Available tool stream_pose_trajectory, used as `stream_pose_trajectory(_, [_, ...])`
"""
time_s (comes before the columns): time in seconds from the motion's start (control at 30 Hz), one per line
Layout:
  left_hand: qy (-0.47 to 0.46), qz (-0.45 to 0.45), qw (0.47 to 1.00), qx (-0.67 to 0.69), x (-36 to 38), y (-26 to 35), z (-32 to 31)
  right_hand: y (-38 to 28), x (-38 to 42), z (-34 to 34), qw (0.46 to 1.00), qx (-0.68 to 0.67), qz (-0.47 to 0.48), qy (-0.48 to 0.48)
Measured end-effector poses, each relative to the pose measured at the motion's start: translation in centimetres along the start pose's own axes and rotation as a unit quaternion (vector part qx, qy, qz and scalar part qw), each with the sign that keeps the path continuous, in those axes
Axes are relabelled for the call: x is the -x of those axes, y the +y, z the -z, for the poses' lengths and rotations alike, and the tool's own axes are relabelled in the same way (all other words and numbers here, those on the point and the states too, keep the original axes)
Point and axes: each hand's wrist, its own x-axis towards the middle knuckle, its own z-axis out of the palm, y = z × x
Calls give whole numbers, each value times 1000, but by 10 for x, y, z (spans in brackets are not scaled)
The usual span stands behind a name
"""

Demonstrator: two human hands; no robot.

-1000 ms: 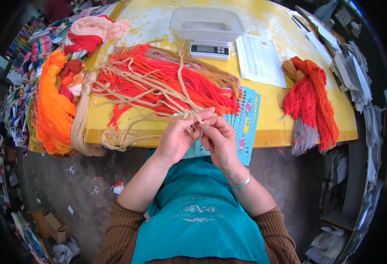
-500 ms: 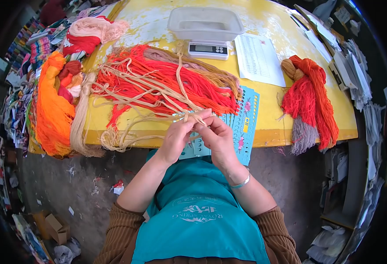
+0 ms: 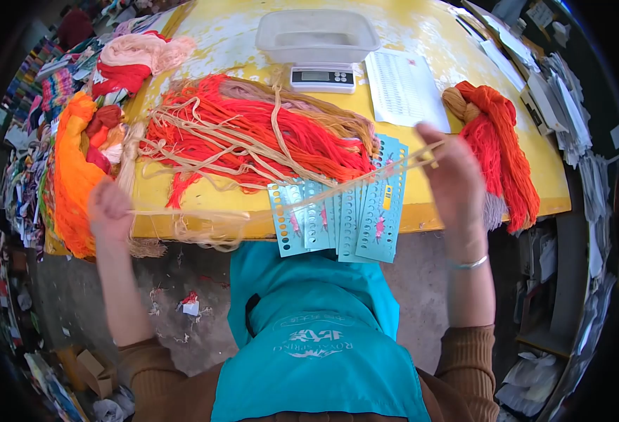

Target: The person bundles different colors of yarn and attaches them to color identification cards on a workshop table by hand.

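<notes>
Beige thread stretches across the table front between my two hands, with a loose loop hanging from it toward the left. My left hand, blurred, is closed on its left end beside the orange skein. On the right, my right hand is raised with the strands running over its fingers, near the red skein. Behind the thread lies a pile of red, tan and beige threads. Blue-green cards with punched holes fan out beneath it, over the table edge.
A clear plastic tub rests on a small digital scale, with a printed sheet to its right. A pale pink skein lies at the back left. Stacked papers line the right side.
My hands were together at the middle over the cards. Now they are far apart, left hand out left, right hand up and right, drawing the beige thread out between them.
</notes>
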Motion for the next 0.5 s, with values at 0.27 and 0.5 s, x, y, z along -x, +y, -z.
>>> stream_pose_trajectory(0.27, [319,-262,889,-200,20,169,93,-129,-62,214,970,-50,27,237])
stream_pose_trajectory(0.5, [421,-395,742,-342,-7,251,78,-311,-61,404,749,231,232,576])
